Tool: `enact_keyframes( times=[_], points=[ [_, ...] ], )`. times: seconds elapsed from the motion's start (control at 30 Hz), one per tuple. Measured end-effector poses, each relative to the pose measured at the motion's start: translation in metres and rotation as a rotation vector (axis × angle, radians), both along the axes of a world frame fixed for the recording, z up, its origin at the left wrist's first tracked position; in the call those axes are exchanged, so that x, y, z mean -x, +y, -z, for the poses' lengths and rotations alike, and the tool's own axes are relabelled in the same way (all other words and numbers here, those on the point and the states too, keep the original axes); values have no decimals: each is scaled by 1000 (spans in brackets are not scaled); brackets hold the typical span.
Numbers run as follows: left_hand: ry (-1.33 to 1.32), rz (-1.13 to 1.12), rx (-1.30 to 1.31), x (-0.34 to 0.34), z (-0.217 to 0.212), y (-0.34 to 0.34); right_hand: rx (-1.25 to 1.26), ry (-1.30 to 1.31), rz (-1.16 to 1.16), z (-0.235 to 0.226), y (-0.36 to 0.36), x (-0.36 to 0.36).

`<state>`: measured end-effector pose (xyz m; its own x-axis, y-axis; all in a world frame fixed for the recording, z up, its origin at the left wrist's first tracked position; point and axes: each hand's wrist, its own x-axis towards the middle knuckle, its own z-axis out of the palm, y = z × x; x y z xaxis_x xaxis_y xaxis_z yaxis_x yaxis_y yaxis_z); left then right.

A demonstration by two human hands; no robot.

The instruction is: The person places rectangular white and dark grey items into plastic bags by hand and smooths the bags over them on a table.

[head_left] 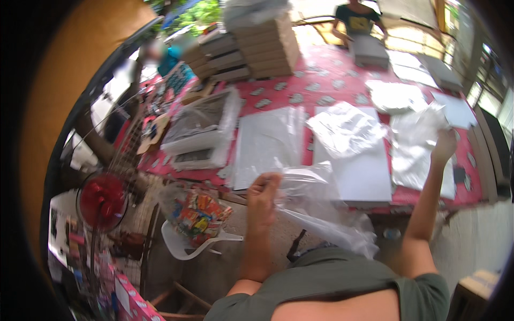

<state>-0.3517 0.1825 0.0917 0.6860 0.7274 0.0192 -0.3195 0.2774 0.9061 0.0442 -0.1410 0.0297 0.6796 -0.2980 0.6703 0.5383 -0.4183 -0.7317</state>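
Observation:
My left hand [262,197] is closed with its fingertips pinched on the edge of a clear plastic bag [313,184]. The bag hangs loosely in front of my body, over the table's near edge. At the right, my right hand [445,144] reaches over a pile of clear plastic bags [415,142]; its fingers are blurred, and whether they grip anything is unclear. Between the hands lies a white flat panel [358,179] with a crumpled clear bag [347,128] on its far part. Left of it rests a flat piece wrapped in clear plastic [267,136].
The table has a pink patterned cloth [316,72]. Plastic-wrapped frames [201,128] lie at the left, with tall stacks of boxes [267,45] behind. Across the table, a person [358,21] stands by a grey stack [369,51]. A white chair [179,246] holds a colourful bag [201,214] near a red fan [101,200].

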Motion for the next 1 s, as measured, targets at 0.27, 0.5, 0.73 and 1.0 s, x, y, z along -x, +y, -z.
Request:
enact_keyframes(
  times=[0.27,0.5,0.73,1.0],
  points=[
    [198,148,-190,-16,0,-3,1346,987,113,110,-120,-90],
    [207,222,-190,-10,3,-10,557,67,-304,-9,103,78],
    [51,145,-292,7,18,-4,1004,99,-598,60,193,84],
    [131,-176,-396,27,22,-1,1121,811,244,55,11,-46]
  ],
)
